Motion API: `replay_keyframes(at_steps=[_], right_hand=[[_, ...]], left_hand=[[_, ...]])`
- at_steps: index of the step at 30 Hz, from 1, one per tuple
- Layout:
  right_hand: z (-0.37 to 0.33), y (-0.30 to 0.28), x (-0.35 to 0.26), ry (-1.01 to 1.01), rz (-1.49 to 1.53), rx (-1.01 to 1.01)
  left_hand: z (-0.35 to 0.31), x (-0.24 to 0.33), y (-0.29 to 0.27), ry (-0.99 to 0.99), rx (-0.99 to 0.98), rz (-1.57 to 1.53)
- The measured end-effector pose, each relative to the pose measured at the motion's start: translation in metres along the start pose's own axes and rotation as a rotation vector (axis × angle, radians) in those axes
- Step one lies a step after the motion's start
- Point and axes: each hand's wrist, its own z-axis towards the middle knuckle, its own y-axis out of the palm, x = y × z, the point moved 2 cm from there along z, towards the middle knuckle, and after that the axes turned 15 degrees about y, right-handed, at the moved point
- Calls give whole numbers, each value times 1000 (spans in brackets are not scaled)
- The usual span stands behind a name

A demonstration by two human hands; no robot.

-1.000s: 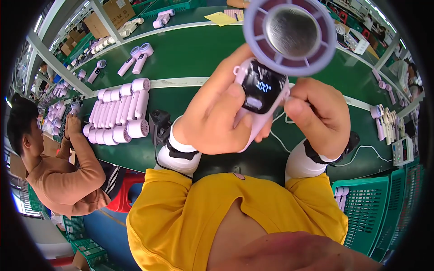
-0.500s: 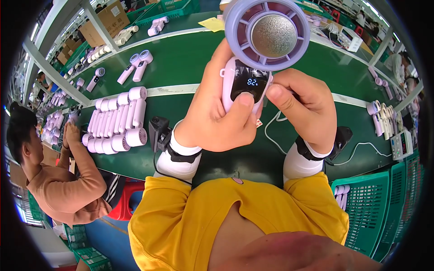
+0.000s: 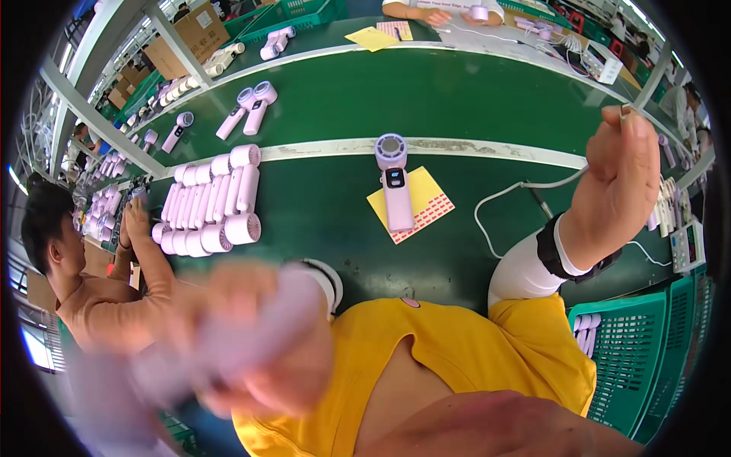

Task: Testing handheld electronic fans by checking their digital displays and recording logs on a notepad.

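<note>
Head view: the pale purple handheld fan [image 3: 394, 183] that both hands held up close to the camera a second ago now lies flat on the green surface [image 3: 472, 99], its round head away from the person and its handle resting on a yellow sheet [image 3: 426, 206]. The right hand [image 3: 620, 175] is raised at the right, fingers pinched together on the end of a white cable [image 3: 525, 186] that trails down to the surface. The left hand [image 3: 251, 343] has swung low to the left and is heavily blurred; it looks closed around something pale purple, but I cannot tell what. Judgement: this unit is finished with and unplugged, and the left hand is mid-swing. A batch of similar fans [image 3: 209, 209] lies to the left.
</note>
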Motion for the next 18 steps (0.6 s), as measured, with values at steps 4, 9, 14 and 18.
replay_keyframes(at_steps=[4,9,14,18], right_hand=[[3,7,-4,-19,-4,33],[2,-6,-6,-48,68,4],[5,-17,-16,-67,80,-5],[0,-30,-29,-122,104,-55]], left_hand=[[-13,12,23,-5,209,142],[10,-11,12,-378,-27,-13],[8,-129,-46,-669,-76,689],[-53,-237,-162,-1148,-268,681]])
